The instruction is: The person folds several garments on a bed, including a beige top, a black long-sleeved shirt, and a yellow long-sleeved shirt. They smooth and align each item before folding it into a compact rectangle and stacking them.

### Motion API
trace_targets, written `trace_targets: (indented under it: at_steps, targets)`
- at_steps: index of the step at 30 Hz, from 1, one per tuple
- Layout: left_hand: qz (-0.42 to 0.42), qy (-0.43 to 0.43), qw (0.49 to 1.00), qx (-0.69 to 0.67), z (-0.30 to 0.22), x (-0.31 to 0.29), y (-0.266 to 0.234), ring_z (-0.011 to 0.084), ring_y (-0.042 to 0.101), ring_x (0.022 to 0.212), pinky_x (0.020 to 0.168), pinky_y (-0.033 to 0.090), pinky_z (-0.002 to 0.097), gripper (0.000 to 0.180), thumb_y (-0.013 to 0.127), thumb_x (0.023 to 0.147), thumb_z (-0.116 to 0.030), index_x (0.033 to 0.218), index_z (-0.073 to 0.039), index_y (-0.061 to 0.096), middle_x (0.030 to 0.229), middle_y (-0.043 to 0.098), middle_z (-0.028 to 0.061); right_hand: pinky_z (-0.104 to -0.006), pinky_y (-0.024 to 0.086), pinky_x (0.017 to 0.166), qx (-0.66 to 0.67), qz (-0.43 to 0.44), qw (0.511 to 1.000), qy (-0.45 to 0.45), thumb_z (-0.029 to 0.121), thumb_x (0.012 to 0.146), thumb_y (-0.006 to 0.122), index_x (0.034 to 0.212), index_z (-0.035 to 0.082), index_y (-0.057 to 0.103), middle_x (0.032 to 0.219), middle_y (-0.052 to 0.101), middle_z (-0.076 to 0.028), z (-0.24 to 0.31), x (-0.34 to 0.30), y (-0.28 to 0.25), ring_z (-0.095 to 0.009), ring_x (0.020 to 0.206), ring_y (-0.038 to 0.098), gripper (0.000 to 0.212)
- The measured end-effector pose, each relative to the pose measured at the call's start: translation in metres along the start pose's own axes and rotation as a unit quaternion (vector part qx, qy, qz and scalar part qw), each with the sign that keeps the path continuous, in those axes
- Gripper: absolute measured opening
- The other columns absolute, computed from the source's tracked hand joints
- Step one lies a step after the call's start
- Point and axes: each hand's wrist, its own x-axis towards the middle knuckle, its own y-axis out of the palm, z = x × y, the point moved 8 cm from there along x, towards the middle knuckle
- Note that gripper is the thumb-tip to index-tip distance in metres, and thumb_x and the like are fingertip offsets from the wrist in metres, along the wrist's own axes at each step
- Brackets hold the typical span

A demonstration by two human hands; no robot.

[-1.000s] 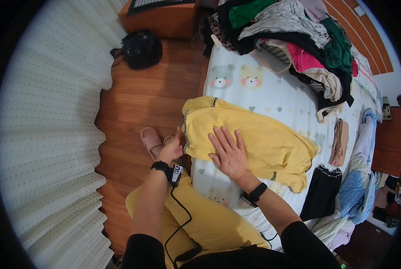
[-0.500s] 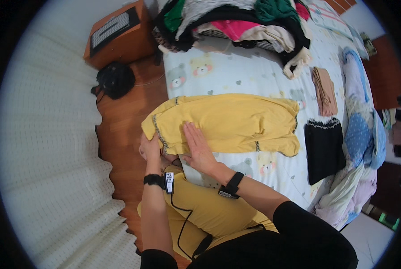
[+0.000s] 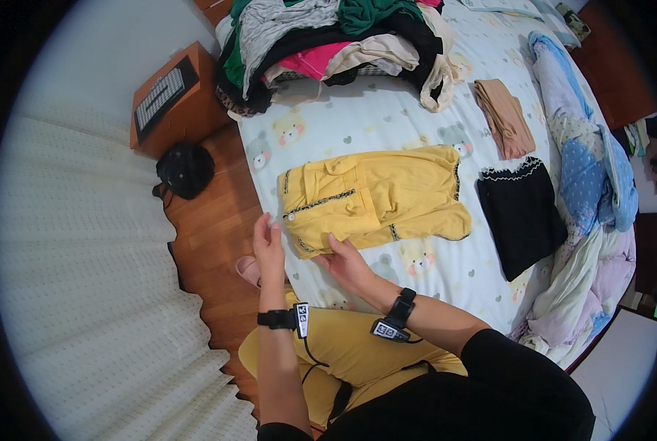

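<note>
On the bed [image 3: 372, 121] lies a yellow garment [image 3: 416, 180] with dark patterned trim, its left end folded over onto itself. A button shows near the left edge of the folded part. My left hand [image 3: 269, 250] is raised just off that left edge, fingers apart and holding nothing. At the near edge of the garment is my right hand [image 3: 352, 266], its thumb lifted away from the outstretched fingers. The fingertips touch the cloth there; whether they reach beneath it I cannot tell.
A heap of mixed clothes [image 3: 328, 51] covers the far side. Folded tan clothing [image 3: 504, 117] and a folded black garment [image 3: 523, 220] lie to the right, beside a bunched blue quilt [image 3: 589, 191]. Left are a wooden cabinet [image 3: 211, 103], a black bag [image 3: 186, 170] and a curtain [image 3: 100, 257].
The yellow garment's left end has been folded over to the right. My left hand has let go of its edge, and my right hand has moved off its top to the near edge.
</note>
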Motion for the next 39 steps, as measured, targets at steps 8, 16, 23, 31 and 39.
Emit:
trace_targets:
  at_steps: [8,16,23,31,39]
  targets:
    - [0.062,-0.18,0.957,-0.22,0.057,-0.005,0.025,0.017,0.054,0.119,0.098,0.045,0.03,0.054,0.064,0.101,-0.023,0.145,0.002,0.043,0.136,0.056,0.0082,-0.0351,0.045,0.105,-0.151,-0.066,0.986,-0.012,0.028,0.103,0.06,0.135,0.003,0.05,0.136,0.058,-0.005,0.017,-0.027,-0.006,-0.018,0.121,0.056,0.041]
    - [0.108,-0.151,0.975,-0.122,0.045,-0.007,0.044,0.0198,0.057,0.12,0.102,0.045,0.0313,0.047,0.065,0.1,-0.02,0.138,0.002,0.049,0.131,0.061,0.0086,-0.0366,0.051,0.099,-0.108,-0.033,0.993,-0.031,0.023,0.105,0.056,0.137,0.003,0.047,0.129,0.064,-0.008,0.06,-0.019,-0.026,-0.021,0.116,0.063,0.04]
    - [0.122,-0.19,0.959,-0.172,0.045,0.006,0.041,0.021,0.061,0.114,0.098,0.049,0.0341,0.048,0.07,0.096,-0.017,0.136,0.002,0.052,0.128,0.063,0.0098,-0.0383,0.055,0.09,-0.244,-0.162,0.947,0.131,0.021,0.103,0.058,0.132,0.005,0.051,0.124,0.067,-0.01,0.057,-0.076,-0.038,-0.021,0.109,0.066,0.034]
    - [0.086,-0.232,0.943,-0.224,0.031,-0.004,0.048,0.0222,0.064,0.108,0.09,0.053,0.0343,0.046,0.073,0.089,-0.005,0.13,0.003,0.052,0.12,0.066,0.0117,-0.0499,0.024,0.121,-0.873,0.073,0.38,-0.296,0.022,0.074,0.085,0.155,0.002,0.027,0.16,0.029,-0.019,0.116,-0.083,0.062,-0.037,0.15,0.025,0.102]
    - [0.3,0.054,0.942,-0.141,-0.119,-0.081,0.142,0.0176,0.063,0.108,0.093,0.051,0.0317,0.04,0.069,0.092,-0.005,0.128,-0.001,0.051,0.119,0.062,0.0114,-0.0419,0.038,0.113,-0.593,-0.071,0.757,-0.264,0.016,0.091,0.069,0.147,-0.001,0.039,0.147,0.049,-0.014,0.131,-0.052,-0.019,-0.027,0.134,0.048,0.065]
